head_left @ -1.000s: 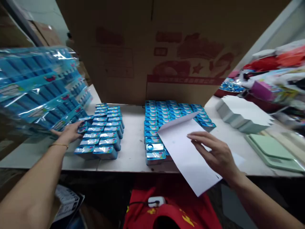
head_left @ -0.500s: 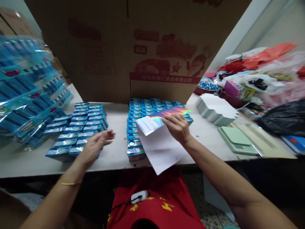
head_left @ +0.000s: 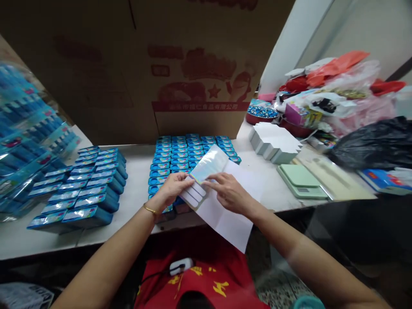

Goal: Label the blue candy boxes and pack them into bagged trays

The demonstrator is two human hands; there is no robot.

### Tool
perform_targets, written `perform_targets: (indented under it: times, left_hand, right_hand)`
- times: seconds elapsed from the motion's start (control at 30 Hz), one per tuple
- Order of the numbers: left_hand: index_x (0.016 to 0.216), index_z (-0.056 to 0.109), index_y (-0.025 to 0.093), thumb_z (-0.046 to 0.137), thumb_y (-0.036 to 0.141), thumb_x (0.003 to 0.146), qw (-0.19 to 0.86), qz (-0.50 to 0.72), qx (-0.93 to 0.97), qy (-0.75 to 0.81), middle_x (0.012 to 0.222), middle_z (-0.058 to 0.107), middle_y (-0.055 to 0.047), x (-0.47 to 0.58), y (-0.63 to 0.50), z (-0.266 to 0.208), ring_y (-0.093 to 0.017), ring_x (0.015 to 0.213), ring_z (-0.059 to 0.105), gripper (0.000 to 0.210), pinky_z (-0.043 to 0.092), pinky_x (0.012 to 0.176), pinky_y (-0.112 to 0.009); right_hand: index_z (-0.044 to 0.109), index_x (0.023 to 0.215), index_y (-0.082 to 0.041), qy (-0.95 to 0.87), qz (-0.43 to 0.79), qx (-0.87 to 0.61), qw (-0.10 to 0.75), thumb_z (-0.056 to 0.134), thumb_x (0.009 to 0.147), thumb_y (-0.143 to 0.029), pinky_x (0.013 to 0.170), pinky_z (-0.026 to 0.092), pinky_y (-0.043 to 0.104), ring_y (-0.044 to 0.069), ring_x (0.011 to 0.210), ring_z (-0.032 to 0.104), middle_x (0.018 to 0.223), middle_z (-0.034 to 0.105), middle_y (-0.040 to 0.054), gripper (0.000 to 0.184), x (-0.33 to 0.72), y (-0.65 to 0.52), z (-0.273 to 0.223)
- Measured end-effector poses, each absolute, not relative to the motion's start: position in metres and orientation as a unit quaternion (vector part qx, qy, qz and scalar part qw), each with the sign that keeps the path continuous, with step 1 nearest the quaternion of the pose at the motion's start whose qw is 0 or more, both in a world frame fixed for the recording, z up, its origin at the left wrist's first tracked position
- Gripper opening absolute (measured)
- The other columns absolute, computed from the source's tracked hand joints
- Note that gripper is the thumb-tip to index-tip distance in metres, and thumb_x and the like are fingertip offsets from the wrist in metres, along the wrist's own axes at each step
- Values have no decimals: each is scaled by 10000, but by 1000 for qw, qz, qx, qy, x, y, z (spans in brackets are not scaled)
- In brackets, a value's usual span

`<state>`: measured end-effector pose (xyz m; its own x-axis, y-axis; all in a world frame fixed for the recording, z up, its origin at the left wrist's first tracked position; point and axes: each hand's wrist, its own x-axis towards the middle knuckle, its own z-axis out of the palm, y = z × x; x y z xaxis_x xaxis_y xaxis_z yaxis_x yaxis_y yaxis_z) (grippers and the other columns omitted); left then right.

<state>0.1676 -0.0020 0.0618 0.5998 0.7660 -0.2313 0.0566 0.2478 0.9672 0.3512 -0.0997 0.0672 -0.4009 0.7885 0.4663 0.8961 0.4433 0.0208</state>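
Observation:
A sticker sheet (head_left: 210, 163) with a shiny, see-through part and a strip of white labels lies over a folded white paper (head_left: 236, 223). My left hand (head_left: 174, 187) is closed on the left edge of the sheet, thumb on top. On the other side of the labels my right hand (head_left: 229, 192) has its fingertips pinched at the sheet, the other fingers curled; whether a label is between them is too small to tell. Under and behind the sheet stand rows of small blue packs (head_left: 178, 150), partly covered by the paper and my left hand.
More blue packs (head_left: 86, 184) stand in rows at the left, beside plastic-wrapped blue packs (head_left: 25, 137). A large cardboard box (head_left: 128, 86) rises behind. Rightward are a stack of white cards (head_left: 277, 137), a green scale (head_left: 301, 180), a bowl (head_left: 262, 116) and plastic bags (head_left: 347, 77).
My left hand has moved right from beside the left packs and taken hold of the sticker sheet. The sheet has turned, and my right hand has shifted down to its labels. The view has swung right.

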Motion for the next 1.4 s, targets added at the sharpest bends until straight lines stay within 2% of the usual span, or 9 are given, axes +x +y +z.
perform_targets:
  times: [0.47, 0.63, 0.77, 0.87, 0.93, 1.03, 1.13, 1.23, 1.4]
  left_hand:
    - [739, 655, 104, 740, 352, 553, 737, 282, 512, 339, 590, 612, -19, 199, -7, 58, -99, 503, 521, 322, 400, 518, -228]
    - [766, 663, 106, 662, 284, 603, 691, 297, 549, 364, 586, 608, -8, 208, 9, 52, -93, 472, 495, 241, 379, 484, -221]
    - [788, 675, 141, 600, 223, 644, 546, 336, 645, 417, 708, 658, -37, 207, 32, 40, -165, 636, 577, 183, 441, 590, -275]
    - [869, 677, 167, 645, 260, 652, 423, 419, 672, 441, 951, 666, -71, 193, 36, 40, -220, 935, 571, 238, 433, 803, -308]
    - [976, 649, 171, 601, 384, 724, 449, 464, 639, 419, 1034, 643, -84, 176, 25, 45, -218, 1009, 548, 333, 416, 847, -311]
    - [1062, 604, 166, 507, 526, 775, 594, 441, 563, 369, 1052, 631, -94, 145, -5, 54, -202, 970, 566, 470, 438, 787, -304]
    - [1038, 608, 180, 664, 456, 681, 649, 423, 507, 377, 1080, 614, -66, 116, -29, 57, -169, 935, 569, 456, 436, 740, -257]
    - [1009, 613, 188, 714, 383, 646, 657, 439, 467, 398, 1026, 625, -41, 91, -37, 54, -136, 859, 579, 425, 434, 685, -234]
    - [917, 611, 144, 767, 286, 565, 638, 455, 446, 432, 687, 619, 1, 57, -27, 42, -94, 604, 549, 411, 404, 572, -224]
  right_hand:
    - [585, 1033, -138, -858, -193, -444, 174, 376, 908, -149, 765, 427, 286, 168, 919, 535, 1047, 603, 96, 244, 370, -53, 62]
    - [616, 837, -158, -837, -154, -510, 124, 412, 890, -160, 728, 389, 267, 159, 841, 533, 922, 618, 76, 211, 370, -69, 89]
    - [605, 794, -160, -784, -116, -582, 183, 437, 860, -182, 675, 376, 251, 152, 780, 537, 856, 614, 66, 182, 360, -91, 124]
    - [617, 750, -167, -732, -25, -621, 280, 497, 797, -174, 609, 364, 234, 124, 672, 534, 752, 619, 27, 129, 347, -96, 138]
    - [625, 695, -163, -700, 94, -619, 345, 519, 761, -180, 567, 365, 219, 105, 606, 526, 661, 608, 3, 125, 335, -92, 137]
    - [622, 675, -150, -624, 321, -578, 415, 534, 733, -242, 475, 364, 195, 90, 526, 518, 588, 578, -12, 140, 314, -82, 121]
    - [606, 680, -147, -534, 473, -523, 467, 577, 694, -306, 407, 344, 175, 71, 469, 488, 587, 565, -24, 163, 290, -78, 103]
    - [601, 660, -144, -480, 533, -494, 491, 627, 656, -344, 386, 332, 162, 56, 449, 470, 586, 567, -27, 202, 267, -77, 90]
    - [604, 670, -146, -418, 538, -515, 519, 664, 616, -374, 366, 321, 171, 67, 432, 479, 589, 588, -17, 242, 228, -61, 62]
